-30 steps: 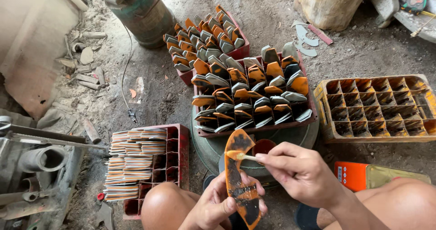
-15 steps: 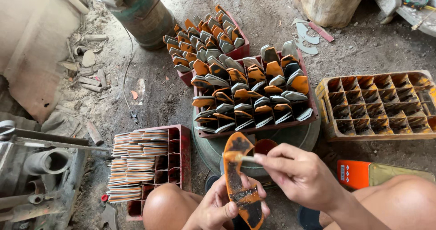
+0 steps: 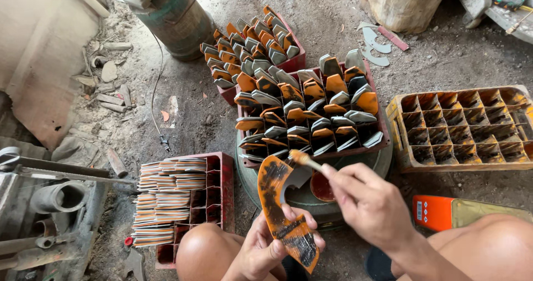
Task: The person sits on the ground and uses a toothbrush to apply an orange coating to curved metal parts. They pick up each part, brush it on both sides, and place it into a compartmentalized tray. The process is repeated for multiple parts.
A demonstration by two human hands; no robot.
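Observation:
My left hand (image 3: pixel 266 247) grips a curved metal blade (image 3: pixel 280 211) by its lower end; the blade is coated orange with dark streaks. My right hand (image 3: pixel 369 203) holds a small brush (image 3: pixel 302 160) whose orange-tipped bristles touch the blade's upper end. A small round pot of orange-red paint (image 3: pixel 321 185) sits just behind the blade on a round drum top (image 3: pixel 383 161). My bare knees frame the bottom of the view.
A red crate (image 3: pixel 311 109) full of upright orange and grey blades stands ahead, a second one (image 3: pixel 252 45) behind it. An empty yellow divided crate (image 3: pixel 461 128) lies at right. Stacked flat blades (image 3: pixel 166 197) fill a red crate at left. A green cylinder (image 3: pixel 172 17), metal machinery (image 3: pixel 44 203) and an orange tin (image 3: pixel 438 211) surround me.
The brush has slid up along the blade toward its upper tip, and the blade has tilted slightly in my left hand.

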